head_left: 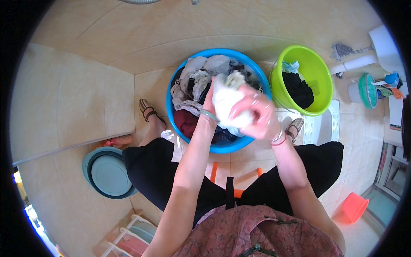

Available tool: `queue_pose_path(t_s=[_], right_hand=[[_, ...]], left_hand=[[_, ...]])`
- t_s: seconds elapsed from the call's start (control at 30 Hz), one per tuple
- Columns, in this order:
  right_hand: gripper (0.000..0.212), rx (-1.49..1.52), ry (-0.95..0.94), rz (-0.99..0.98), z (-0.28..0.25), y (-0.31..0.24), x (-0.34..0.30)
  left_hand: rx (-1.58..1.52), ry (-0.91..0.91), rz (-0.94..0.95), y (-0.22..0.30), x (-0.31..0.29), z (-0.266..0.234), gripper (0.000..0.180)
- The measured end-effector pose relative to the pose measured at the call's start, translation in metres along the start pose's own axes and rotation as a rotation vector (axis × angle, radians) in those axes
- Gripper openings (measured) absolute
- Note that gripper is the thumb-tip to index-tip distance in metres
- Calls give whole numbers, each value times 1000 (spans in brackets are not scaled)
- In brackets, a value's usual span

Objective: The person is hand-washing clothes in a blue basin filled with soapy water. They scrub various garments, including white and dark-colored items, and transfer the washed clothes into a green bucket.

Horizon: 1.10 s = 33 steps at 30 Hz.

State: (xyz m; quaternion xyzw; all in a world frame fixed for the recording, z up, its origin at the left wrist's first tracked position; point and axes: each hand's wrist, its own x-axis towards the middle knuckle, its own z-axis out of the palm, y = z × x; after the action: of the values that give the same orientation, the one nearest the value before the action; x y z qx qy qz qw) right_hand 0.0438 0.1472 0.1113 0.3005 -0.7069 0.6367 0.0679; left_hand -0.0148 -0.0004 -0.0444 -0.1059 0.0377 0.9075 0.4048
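Note:
Over a blue tub I hold a bunched, wet white cloth between both hands. My right hand is closed round its right side, fingers curled and wet. My left hand presses against its left side; the fingers are partly hidden behind the cloth, and motion blurs it. Beneath, the tub is heaped with soaking laundry: pale grey and white garments, a dark red piece and dark clothes, with suds and water at the back right.
A lime-green bucket with a black garment stands right of the tub, beside a white squat toilet. Teal basins stand at left, a small orange-red bucket at lower right. An orange stool is under me. Tiled walls surround.

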Motion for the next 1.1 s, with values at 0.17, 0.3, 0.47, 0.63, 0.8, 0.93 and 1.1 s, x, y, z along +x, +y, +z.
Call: queue_pose_path(t_s=[0.17, 0.3, 0.47, 0.63, 0.8, 0.93, 1.1], right_hand=[[24, 165, -280, 24, 36, -9, -20], [24, 317, -315, 48, 33, -3, -20], [47, 502, 133, 317, -22, 53, -14], [45, 567, 377, 619, -70, 160, -31], [52, 870, 588, 945, -5, 224, -120], [65, 1576, 268, 515, 46, 162, -84], [62, 1592, 328, 780, -1, 177, -72]], left_hand=[[10, 96, 69, -4, -21, -74, 55], [18, -21, -38, -18, -31, -92, 48], [106, 178, 123, -26, -42, -121, 46], [34, 260, 163, -45, -48, -10, 46], [-111, 180, 182, -66, -44, 13, 46], [-191, 128, 191, -78, -59, 9, 45], [-22, 236, 111, -78, -69, 14, 60]])
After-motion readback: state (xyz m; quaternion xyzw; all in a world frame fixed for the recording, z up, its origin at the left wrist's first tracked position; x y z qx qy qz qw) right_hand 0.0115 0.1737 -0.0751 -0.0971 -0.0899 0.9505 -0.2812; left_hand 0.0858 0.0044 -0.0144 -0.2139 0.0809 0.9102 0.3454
